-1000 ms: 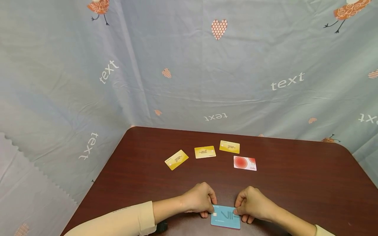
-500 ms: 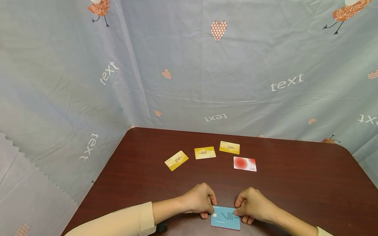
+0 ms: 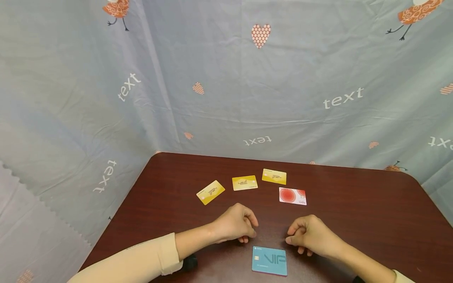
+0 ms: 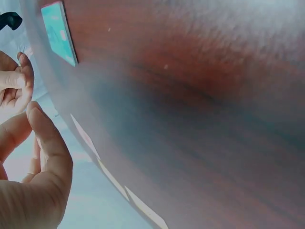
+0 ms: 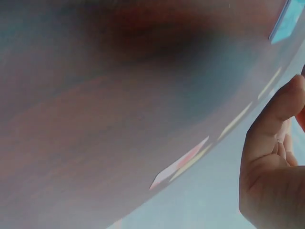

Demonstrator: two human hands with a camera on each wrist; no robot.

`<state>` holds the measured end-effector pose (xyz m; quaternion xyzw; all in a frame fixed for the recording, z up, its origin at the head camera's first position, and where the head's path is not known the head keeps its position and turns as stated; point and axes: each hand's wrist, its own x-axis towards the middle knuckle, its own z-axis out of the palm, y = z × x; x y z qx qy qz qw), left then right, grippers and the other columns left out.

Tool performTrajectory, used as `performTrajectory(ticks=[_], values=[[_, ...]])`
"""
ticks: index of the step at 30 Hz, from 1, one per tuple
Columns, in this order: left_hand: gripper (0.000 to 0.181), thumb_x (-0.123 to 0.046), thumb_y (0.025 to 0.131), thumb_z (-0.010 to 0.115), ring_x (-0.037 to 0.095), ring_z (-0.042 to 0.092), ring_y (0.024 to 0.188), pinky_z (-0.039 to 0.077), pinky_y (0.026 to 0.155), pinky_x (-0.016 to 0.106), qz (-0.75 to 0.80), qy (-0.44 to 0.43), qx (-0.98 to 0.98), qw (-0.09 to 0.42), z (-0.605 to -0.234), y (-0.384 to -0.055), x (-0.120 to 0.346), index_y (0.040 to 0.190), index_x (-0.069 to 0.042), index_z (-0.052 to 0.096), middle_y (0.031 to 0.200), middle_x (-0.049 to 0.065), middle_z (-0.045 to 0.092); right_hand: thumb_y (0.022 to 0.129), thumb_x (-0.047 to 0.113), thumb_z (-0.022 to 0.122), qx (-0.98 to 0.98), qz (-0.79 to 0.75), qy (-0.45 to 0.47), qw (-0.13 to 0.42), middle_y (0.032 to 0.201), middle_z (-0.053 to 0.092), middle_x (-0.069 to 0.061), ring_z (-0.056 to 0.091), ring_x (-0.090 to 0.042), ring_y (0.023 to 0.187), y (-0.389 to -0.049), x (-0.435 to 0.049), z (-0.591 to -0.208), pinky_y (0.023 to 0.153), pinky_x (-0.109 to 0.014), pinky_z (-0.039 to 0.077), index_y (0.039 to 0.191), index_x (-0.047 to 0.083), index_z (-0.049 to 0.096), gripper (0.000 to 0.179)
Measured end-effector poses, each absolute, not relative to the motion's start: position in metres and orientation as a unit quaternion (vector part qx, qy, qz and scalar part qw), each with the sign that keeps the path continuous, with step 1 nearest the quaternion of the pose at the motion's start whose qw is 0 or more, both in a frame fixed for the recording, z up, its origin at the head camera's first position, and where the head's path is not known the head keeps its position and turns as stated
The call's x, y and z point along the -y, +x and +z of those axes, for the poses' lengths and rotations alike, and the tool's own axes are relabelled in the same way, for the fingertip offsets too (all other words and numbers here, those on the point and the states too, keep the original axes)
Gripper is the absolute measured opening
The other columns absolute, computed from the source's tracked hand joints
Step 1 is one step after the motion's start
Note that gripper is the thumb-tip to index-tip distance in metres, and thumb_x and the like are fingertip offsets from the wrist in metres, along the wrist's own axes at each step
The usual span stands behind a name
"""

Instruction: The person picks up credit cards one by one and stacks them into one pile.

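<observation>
Blue VIP card (image 3: pixel 269 261) lay at 6 o'clock on table (image 3: pixel 361 204); I saw L hand (image 3: pixel 235 224) at its 10, R hand (image 3: pixel 316 237) at its 2, loosely curled, empty. Prob. mid-stacking; next move likely called for pinching red-and-white card (image 3: pixel 292 196).

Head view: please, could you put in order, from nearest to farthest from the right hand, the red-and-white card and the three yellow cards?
1. Red-and-white card: ahead of the right hand, slightly left.
2. Rightmost yellow card: beyond that card, farther left.
3. Middle yellow card: left of the rightmost one.
4. Leftmost yellow card: farthest left.
</observation>
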<state>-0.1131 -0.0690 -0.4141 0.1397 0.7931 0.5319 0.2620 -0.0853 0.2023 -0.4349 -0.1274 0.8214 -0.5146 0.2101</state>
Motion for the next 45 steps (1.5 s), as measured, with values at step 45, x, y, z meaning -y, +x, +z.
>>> performTrajectory(ticks=[45], values=[[0.052,-0.003,0.082,0.086,0.015,0.055,0.078,0.047,0.063,0.023,0.525,0.160,-0.818,0.169,-0.417,-0.195,0.025,0.129,0.003,0.065,0.096,0.009,0.063,0.095,0.021,0.078,-0.869,-0.479,-0.076,0.100,0.129,0.067,-0.021,0.066,-0.026,0.106,-0.138,-0.261,-0.422,0.081,-0.030,0.057,0.136,-0.006,0.058,0.053]])
